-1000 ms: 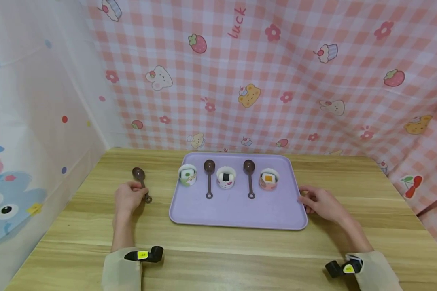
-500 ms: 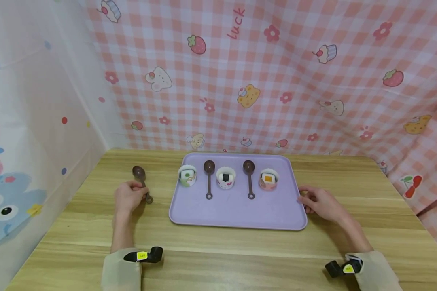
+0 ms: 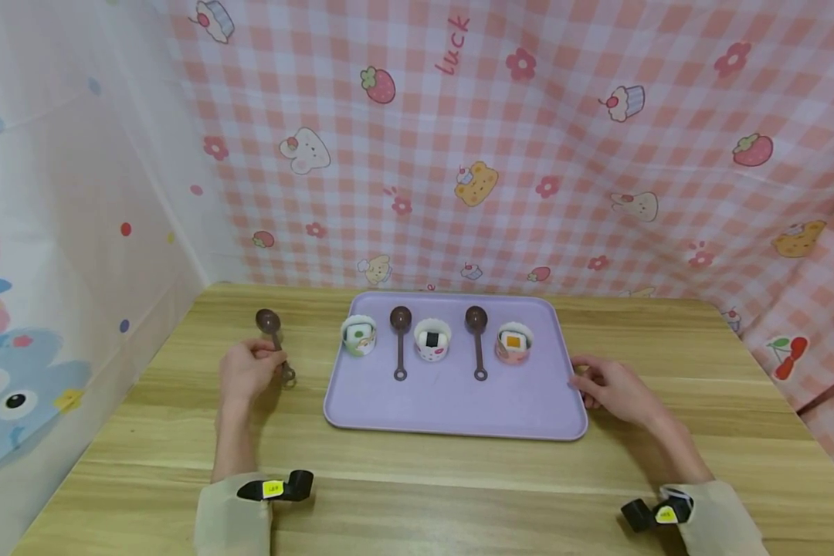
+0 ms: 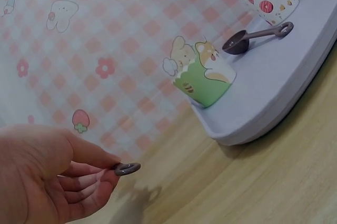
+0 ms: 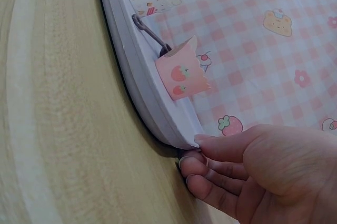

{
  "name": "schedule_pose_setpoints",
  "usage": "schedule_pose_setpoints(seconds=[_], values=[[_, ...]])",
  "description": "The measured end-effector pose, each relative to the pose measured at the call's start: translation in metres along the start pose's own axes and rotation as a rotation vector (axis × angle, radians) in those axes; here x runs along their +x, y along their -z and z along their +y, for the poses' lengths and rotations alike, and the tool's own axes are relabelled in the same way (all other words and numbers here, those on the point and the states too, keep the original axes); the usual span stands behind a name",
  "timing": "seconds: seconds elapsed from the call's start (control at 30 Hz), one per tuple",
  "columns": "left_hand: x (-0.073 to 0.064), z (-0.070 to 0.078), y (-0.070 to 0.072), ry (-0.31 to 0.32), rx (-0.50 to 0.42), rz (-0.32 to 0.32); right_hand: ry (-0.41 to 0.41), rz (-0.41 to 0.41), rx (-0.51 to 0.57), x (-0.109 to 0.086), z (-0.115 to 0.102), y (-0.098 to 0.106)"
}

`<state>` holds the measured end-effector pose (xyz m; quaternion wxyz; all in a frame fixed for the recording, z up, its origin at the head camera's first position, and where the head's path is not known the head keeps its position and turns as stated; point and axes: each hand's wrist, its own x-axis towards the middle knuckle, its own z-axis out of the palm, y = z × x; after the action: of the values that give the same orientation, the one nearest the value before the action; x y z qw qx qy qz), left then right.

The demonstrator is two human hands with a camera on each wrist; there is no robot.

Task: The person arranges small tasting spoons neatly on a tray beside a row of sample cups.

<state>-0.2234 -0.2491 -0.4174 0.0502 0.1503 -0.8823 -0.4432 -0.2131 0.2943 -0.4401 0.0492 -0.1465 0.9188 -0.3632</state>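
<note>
In the head view my left hand pinches a brown measuring spoon by its handle, left of the tray, bowl pointing away from me. Only the ring end pokes out past my fingertips in the left wrist view, above its shadow on the table. My right hand grips the right rim of a lilac tray, thumb on top and fingers curled below. On that tray two similar spoons alternate with a green paper cup, a white cup and a pink cup.
Each cup holds a small white sushi-like piece with a different top. The wooden table runs up to a pink checked cloth behind the tray. A white printed cloth hangs at the left.
The left hand has raised the spoon slightly and shifted it a little away from me, tilting it. The right hand and tray stay in place.
</note>
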Motion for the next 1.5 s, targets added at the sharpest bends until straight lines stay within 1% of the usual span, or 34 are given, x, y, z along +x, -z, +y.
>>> schedule_pose_setpoints(seconds=[0.13,0.3,0.47,0.67,0.93,1.2,1.5], values=[[0.000,0.003,0.000,-0.007,-0.017,-0.003,0.001,-0.004,-0.002,0.000,0.000,0.000],[0.000,0.007,-0.001,-0.035,-0.043,-0.012,-0.003,-0.004,-0.008,-0.001,-0.001,0.000],[-0.002,0.016,-0.004,-0.060,-0.036,-0.011,-0.009,-0.007,0.001,-0.002,-0.002,0.000],[-0.004,0.025,-0.009,-0.107,-0.028,0.007,-0.008,-0.006,0.008,-0.001,-0.001,0.000],[-0.007,0.036,-0.015,-0.161,-0.060,0.008,-0.002,-0.001,0.004,-0.001,0.000,0.000],[-0.010,0.045,-0.017,-0.178,-0.103,-0.003,0.005,-0.002,0.003,0.000,0.001,0.000],[-0.014,0.054,-0.021,-0.193,-0.091,0.003,0.005,-0.005,0.006,0.000,0.002,-0.001]])
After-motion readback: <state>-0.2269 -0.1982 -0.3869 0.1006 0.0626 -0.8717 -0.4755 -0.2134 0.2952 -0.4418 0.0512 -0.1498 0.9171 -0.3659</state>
